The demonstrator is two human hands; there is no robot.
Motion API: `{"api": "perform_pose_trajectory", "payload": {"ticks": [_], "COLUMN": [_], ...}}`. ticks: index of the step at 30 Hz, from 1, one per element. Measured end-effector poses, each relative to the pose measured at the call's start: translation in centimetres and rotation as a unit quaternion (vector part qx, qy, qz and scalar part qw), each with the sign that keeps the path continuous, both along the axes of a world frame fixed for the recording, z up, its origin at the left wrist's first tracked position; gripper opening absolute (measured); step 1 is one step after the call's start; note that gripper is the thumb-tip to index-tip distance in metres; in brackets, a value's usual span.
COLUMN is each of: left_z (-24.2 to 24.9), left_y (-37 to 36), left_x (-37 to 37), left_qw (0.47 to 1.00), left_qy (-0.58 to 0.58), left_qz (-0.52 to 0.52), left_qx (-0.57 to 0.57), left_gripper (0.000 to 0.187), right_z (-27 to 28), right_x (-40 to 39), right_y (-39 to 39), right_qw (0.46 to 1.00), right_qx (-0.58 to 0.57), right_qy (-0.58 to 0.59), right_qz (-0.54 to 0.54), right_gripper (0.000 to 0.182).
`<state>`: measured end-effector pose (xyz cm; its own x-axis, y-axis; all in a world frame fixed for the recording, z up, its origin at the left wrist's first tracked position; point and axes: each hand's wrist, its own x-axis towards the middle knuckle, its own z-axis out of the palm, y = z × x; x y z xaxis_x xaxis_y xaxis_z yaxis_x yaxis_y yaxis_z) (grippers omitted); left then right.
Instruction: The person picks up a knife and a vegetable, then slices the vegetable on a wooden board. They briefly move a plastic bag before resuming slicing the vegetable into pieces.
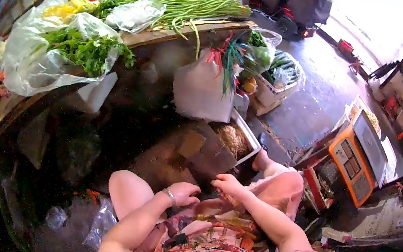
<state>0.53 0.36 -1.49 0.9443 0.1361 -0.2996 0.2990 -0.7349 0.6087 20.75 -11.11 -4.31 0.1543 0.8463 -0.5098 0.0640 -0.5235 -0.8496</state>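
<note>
Left hand (184,194) loosely open over the lap, right hand (230,186) pinched together (contents, if any, unclear), near brown cardboard (215,157) overlapping a white crate (249,155), which a careless knock could dislodge.

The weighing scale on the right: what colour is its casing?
The scale has an orange casing, showing best in the head view.

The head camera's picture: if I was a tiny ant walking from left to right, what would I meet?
Leafy greens in a clear bag → the left hand → the right hand → long dark green vegetables in a box → an orange scale.
</note>
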Motion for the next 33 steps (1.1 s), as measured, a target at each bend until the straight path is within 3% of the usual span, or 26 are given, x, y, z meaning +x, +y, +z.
{"api": "perform_pose_trajectory", "payload": {"ticks": [2,4,6,8,9,10,12,13,14,15,16,20,23,25,28,29,30,32,33], "left_z": [0.7,0.8,0.7,-0.6,0.0,-1.2,-2.2,-1.6,-1.0,-0.4,-0.1,-0.3,-1.9,-2.6,-2.6,-3.0,-3.2,-3.7,-2.8], "left_y": [0.2,0.2,0.2,0.1,0.1,0.0,0.2,0.3,0.5,0.6,0.7,0.9,1.0,0.6,0.8,0.9,1.1,0.9,0.8], "left_x": [0.3,0.7,0.7,0.8,0.8,0.8,1.0,1.2,1.3,1.5,1.6,1.7,1.8,1.6,1.1,0.9,0.9,0.7,0.7], "left_qw": [0.999,0.999,0.999,1.0,0.999,0.999,1.0,1.0,0.999,0.999,0.998,0.999,1.0,0.999,0.999,0.999,0.999,0.999,1.0], "left_qy": [0.033,0.048,0.025,0.014,0.008,-0.025,0.013,0.015,0.034,0.053,0.054,0.039,-0.001,-0.038,-0.041,-0.038,-0.037,-0.033,-0.008], "left_qz": [0.0,0.007,0.022,0.013,0.017,0.016,-0.005,-0.002,0.003,0.008,0.008,0.01,0.017,0.035,0.027,0.026,0.024,0.038,0.024], "left_qx": [-0.001,0.002,-0.003,-0.014,-0.027,-0.019,-0.004,-0.003,-0.007,-0.012,-0.01,0.001,0.013,0.001,-0.001,0.004,0.006,0.017,0.015], "left_gripper": [0.035,0.034,0.034,0.034,0.034,0.032,0.03,0.03,0.028,0.027,0.027,0.029,0.031,0.033,0.033,0.033,0.033,0.034,0.036], "right_z": [0.7,-1.3,-2.0,-4.5,-4.9,-6.3,-8.6,-8.4,-8.1,-7.8,-6.1,-0.6,-3.5,-4.6,-3.4,-3.7,-4.6,-2.1,-0.4], "right_x": [0.8,1.8,2.5,4.3,4.1,4.7,5.8,5.9,5.9,5.6,4.6,0.4,-1.4,-2.1,-3.2,-2.9,-3.1,-3.4,-3.4], "right_y": [2.0,4.5,7.3,10.2,11.9,13.7,17.4,18.5,19.7,20.2,19.8,15.4,11.5,9.3,4.2,3.0,1.5,-0.6,-1.0], "right_qw": [0.984,0.97,0.967,0.98,0.977,0.977,0.973,0.974,0.925,0.818,0.819,0.81,0.781,0.79,0.77,0.774,0.777,0.781,0.816], "right_qx": [-0.077,-0.09,-0.064,-0.006,0.014,0.014,0.09,0.091,0.173,0.244,0.246,0.156,0.127,0.011,0.013,-0.001,0.038,0.033,0.016], "right_qy": [0.124,0.137,0.14,0.13,0.099,0.103,-0.065,-0.062,-0.292,-0.505,-0.504,-0.563,-0.603,-0.597,-0.615,-0.601,-0.608,-0.596,-0.549], "right_qz": [-0.099,-0.181,-0.202,-0.152,-0.189,-0.184,-0.203,-0.2,-0.168,-0.126,-0.127,0.044,0.106,0.141,0.168,0.201,0.156,0.185,0.18], "right_gripper": [0.057,0.068,0.067,0.061,0.049,0.049,0.04,0.04,0.037,0.035,0.035,0.05,0.057,0.065,0.07,0.07,0.068,0.06,0.053]}}
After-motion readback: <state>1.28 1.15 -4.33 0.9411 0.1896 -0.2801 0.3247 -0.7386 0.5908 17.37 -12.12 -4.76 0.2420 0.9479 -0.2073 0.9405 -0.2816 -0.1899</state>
